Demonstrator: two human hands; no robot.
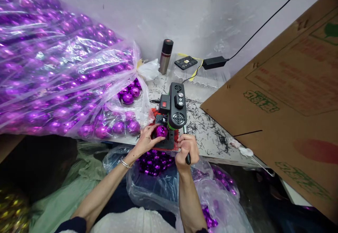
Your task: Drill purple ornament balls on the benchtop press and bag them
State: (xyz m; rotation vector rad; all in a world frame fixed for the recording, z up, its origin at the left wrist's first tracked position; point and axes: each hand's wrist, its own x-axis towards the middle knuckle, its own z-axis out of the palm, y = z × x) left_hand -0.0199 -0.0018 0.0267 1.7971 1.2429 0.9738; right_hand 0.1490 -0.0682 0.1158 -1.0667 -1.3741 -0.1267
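Note:
A small black drill press point(177, 104) with a red switch stands on the white table. My left hand point(147, 138) holds a shiny purple ball point(161, 131) between thumb and fingers, on the machine's black base plate point(168, 143), beside the machine's head. My right hand point(188, 151) is wrapped round the lever point(188, 159) at the machine's right side; its black tip sticks out below the fist. Whether a bit touches the ball is hidden by the machine's head.
A big clear bag of purple balls point(60, 74) fills the left. Behind stand a dark bottle point(166, 57), a phone point(186, 62) and a power adapter point(215, 62). A cardboard box point(277, 102) leans in at right. Black shavings point(211, 131) litter the table point(206, 152). Below is an open bag of balls point(154, 162).

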